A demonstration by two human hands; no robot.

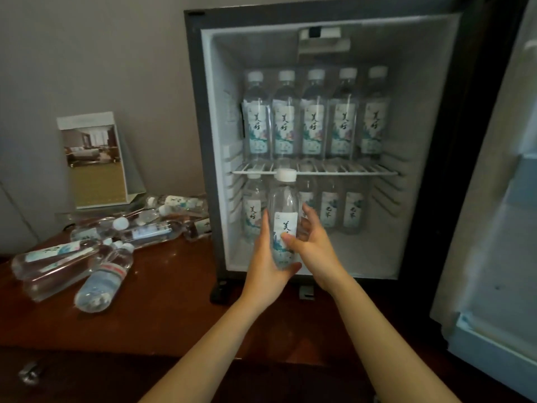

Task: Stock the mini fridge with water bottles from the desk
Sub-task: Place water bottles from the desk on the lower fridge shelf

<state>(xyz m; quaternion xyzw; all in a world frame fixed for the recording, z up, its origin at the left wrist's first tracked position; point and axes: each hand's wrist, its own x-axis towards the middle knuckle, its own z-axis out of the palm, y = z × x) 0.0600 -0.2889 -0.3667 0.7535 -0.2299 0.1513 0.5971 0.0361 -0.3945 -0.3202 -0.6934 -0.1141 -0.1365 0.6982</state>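
Note:
A clear water bottle (284, 205) with a white cap and a painted label stands upright in front of the open mini fridge (203, 135). My left hand (268, 258) grips its lower body from the left and underneath. My right hand (312, 242) holds it from the right, thumb across the label. Several matching bottles (313, 117) line the wire shelf (363, 172), and several more stand on the fridge floor behind the held bottle. A pile of bottles (101, 254) lies on its side on the wooden desk (162, 312) to the left.
The fridge door (494, 216) hangs open on the right, its inner racks facing me. A framed photo card (93, 161) stands against the wall behind the pile. A small metal object (29, 372) lies at the desk's near left.

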